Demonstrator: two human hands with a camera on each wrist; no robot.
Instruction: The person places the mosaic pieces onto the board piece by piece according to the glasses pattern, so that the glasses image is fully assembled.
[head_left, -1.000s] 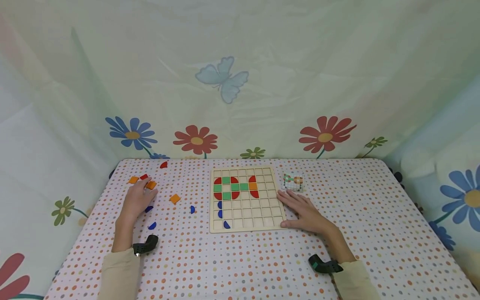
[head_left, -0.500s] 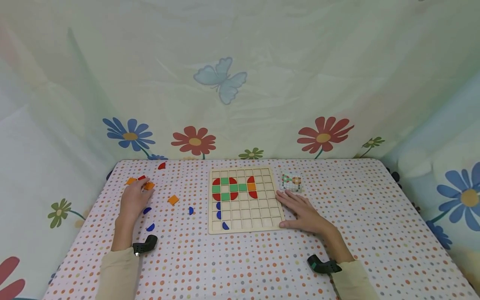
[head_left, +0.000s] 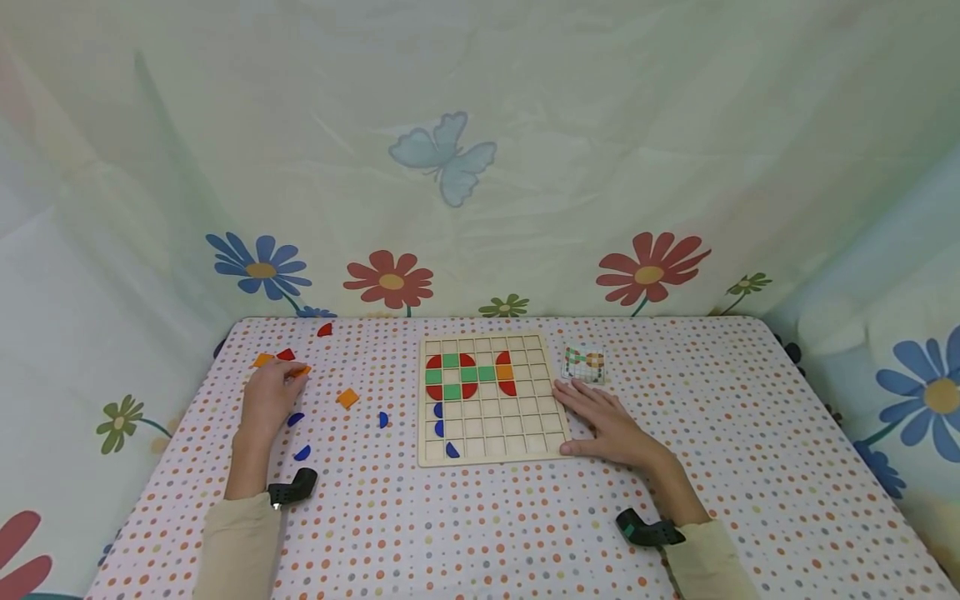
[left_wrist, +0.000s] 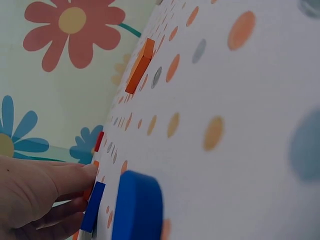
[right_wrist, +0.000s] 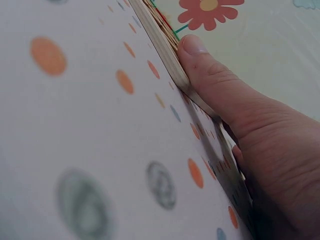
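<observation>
The left hand (head_left: 266,400) reaches forward over the left part of the counter (head_left: 450,533), back of the hand up, thumb and fingers drawn together; its grip pinches an orange tile (head_left: 302,371) at the fingertips, and whether that tile touches the surface cannot be made out. The right hand (head_left: 611,427) lies with fingers extended and spread, its grip relaxed, fingertips and thumb on the right edge of the wooden board (head_left: 498,427).

A red tile (head_left: 286,355) sits just beyond the left fingers, toward the counter's far left corner. A blue half-round (head_left: 296,419) lies just beside the left hand. Between that hand and the board's left edge, an orange square (head_left: 347,398) interrupts the dotted surface. A broader stretch runs from the board's near edge toward the person. A picture card (head_left: 583,365) lies just right of the board, near the right fingertips.
</observation>
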